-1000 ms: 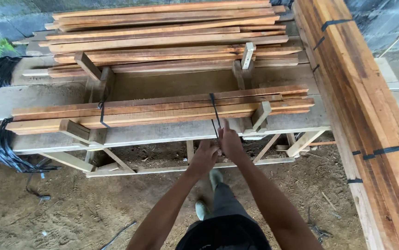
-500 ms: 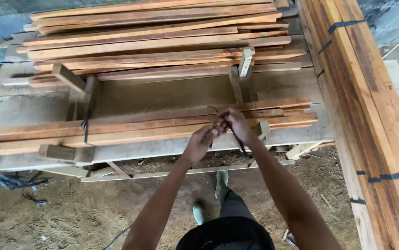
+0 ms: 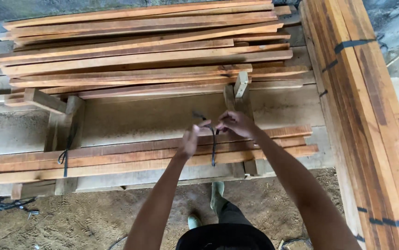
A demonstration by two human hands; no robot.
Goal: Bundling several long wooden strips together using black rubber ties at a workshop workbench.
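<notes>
A rough wooden surface, pale and dusty, stands on sandy floor. Along its near edge lies a small bundle of long reddish slats, bound by a dark strap at the left. Short wooden blocks stand upright on the boards. Across the far side rests a larger stack of slats.

A big pile of long wooden slats lies at the back of the wooden counter. On the right is a tall stack of planks tied with black straps. Wooden brackets stick up from the counter. Below is the sandy dirt floor. Two green boots stand on it.
</notes>
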